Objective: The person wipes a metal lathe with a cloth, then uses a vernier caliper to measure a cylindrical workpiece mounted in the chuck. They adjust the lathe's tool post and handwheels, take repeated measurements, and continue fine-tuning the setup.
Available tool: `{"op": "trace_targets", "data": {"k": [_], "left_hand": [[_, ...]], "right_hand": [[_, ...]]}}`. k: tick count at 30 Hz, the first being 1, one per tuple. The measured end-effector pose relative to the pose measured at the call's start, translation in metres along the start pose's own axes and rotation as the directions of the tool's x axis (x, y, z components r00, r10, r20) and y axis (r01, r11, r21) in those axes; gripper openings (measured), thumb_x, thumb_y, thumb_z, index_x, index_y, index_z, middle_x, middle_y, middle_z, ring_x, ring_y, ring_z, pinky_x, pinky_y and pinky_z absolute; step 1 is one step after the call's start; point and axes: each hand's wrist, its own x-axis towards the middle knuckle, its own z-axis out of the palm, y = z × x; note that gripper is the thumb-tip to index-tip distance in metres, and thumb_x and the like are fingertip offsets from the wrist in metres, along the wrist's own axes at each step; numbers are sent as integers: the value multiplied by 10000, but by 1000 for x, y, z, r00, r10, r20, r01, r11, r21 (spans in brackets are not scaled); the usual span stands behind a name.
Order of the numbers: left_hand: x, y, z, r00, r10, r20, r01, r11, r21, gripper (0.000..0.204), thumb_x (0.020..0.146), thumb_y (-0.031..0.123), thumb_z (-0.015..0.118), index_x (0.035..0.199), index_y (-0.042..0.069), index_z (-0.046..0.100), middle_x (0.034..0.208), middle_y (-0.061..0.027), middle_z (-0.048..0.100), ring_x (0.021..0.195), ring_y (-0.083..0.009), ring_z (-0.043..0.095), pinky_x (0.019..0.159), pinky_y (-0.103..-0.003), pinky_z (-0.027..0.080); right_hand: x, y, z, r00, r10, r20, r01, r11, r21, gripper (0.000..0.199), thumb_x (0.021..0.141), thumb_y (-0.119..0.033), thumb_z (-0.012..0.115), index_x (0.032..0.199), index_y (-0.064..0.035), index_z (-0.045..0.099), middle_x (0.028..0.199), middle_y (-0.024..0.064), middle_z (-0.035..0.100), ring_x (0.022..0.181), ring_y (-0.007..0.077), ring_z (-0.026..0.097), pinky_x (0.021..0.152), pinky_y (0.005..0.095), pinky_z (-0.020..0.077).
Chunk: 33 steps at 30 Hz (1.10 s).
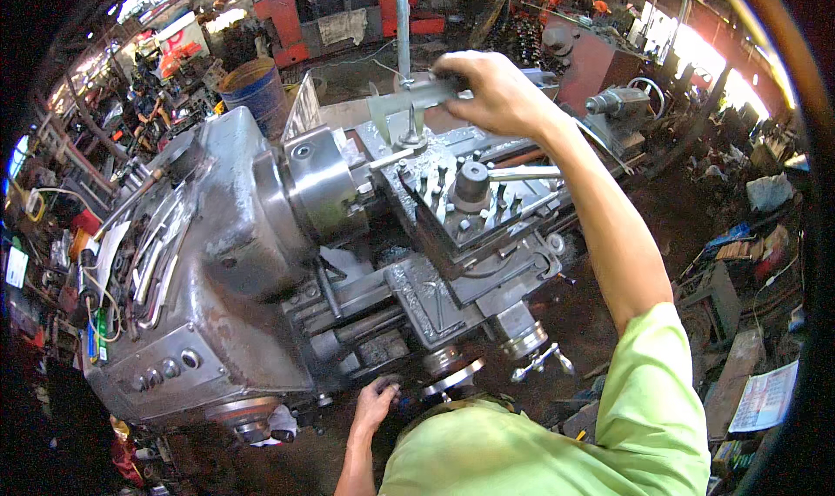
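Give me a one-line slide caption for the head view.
Right hand holds a caliper over the lathe; left hand at its handwheel.

Daylight enters from openings at the upper right and upper left, both blown out to white glare. The shop interior is moderately lit; the lathe [235, 261] shows soft sheen on its grey castings, with deep shadow beneath the carriage. The green sleeve [652, 392] is bright and saturated. Fisheye distortion bends straight edges strongly toward the rim, and black vignetting fills the corners. Background clutter is soft and smeared; the centre is reasonably sharp, without notable motion blur.
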Motion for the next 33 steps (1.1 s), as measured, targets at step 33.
{"op": "trace_targets", "data": {"k": [33], "left_hand": [[41,-32,82,916,-361,172,162,729,665,696,824,450,654,1412,120,483,1400,-169,528,1310,-355,479,1108,-445,356]], "right_hand": [[45,136,162,644,143,751,-191,981,-23,350,670,-50,715,1019,-41,690,898,142,721,842,280,681,743,410,521]]}}
